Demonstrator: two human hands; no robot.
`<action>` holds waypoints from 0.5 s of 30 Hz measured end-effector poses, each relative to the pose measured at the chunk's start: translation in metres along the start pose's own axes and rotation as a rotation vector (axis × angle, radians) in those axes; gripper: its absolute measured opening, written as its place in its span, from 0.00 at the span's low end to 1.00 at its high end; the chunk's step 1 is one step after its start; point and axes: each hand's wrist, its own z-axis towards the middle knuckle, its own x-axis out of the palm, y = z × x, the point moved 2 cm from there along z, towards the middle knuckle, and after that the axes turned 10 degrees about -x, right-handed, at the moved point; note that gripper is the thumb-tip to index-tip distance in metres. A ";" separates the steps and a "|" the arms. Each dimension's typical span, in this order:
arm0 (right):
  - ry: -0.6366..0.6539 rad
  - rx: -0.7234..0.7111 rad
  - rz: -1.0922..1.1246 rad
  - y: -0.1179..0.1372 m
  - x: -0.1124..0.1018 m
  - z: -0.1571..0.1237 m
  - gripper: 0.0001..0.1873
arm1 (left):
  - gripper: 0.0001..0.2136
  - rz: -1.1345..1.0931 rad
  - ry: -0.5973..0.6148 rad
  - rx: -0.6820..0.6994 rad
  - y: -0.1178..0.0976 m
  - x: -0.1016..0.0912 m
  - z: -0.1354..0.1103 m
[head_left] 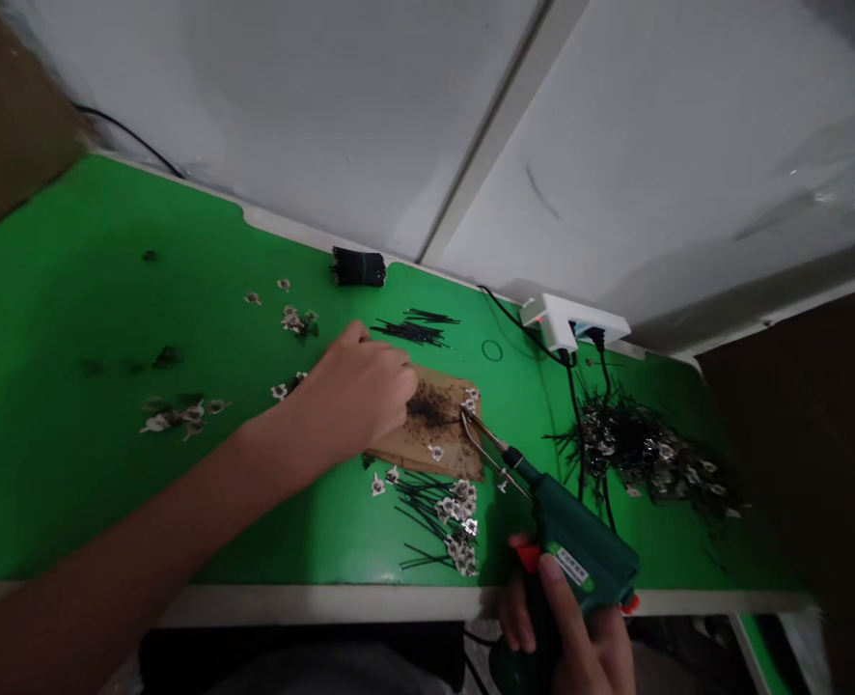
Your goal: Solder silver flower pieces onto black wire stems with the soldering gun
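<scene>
Your pistol-shaped, dark green plastic soldering gun (579, 536), lower right, carries a red trigger (528, 557) and a white label (570, 567) edged green. Your rectangular tan pad (431, 425), centre, is mottled with blackish-brown specks. Your smooth tabletop (203, 227) is bright green. The bundle of thin black wires (347, 267), upper centre, shows a green band (363, 268).

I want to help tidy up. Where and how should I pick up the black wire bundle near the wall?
Probably take the black wire bundle by its middle, at the green band, from above on the near side: the wall stands close behind it, and its ends spread slightly.
</scene>
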 end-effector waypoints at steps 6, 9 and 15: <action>0.000 0.072 0.033 -0.002 0.006 -0.004 0.15 | 0.06 -0.078 -0.012 -0.002 -0.003 0.000 0.002; -0.040 0.092 0.055 -0.002 0.008 -0.006 0.14 | 0.04 -0.113 -0.058 0.001 -0.011 0.004 0.002; -0.086 0.089 0.095 -0.003 0.013 -0.007 0.16 | 0.07 -0.196 -0.092 0.083 -0.027 0.016 0.005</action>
